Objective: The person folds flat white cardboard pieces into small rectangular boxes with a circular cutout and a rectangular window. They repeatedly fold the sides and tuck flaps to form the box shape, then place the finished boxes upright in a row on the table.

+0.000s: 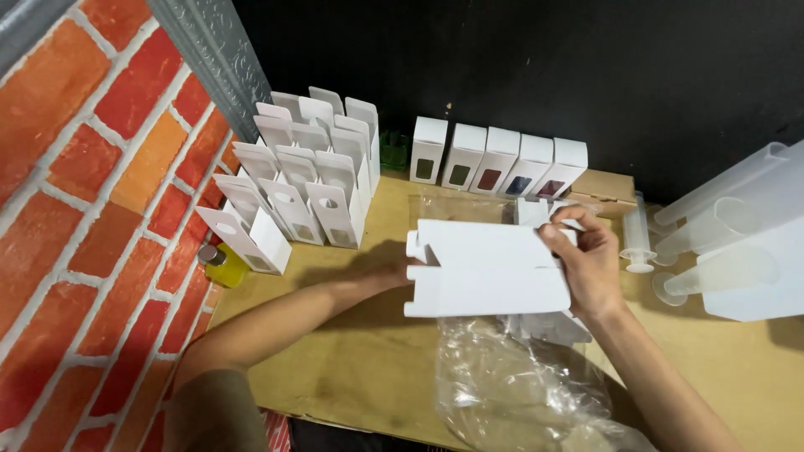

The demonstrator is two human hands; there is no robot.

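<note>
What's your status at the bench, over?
Right hand pinching flat white die-cut cardboard box blank, fingers on top edge. Left hand mostly hidden behind it. Crumpled clear plastic bag lies just below.

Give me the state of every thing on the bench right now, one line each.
Flat white box blank: unfolded, held above the table.
Right hand: gripping the blank's right edge.
Left hand: mostly hidden behind the blank, at its left edge.
Open white boxes: upright, top flaps up, in rows.
Closed window boxes: shut, in one row.
Plastic bag: crumpled, lying on the table.
Small yellow bottle: capped.
</note>
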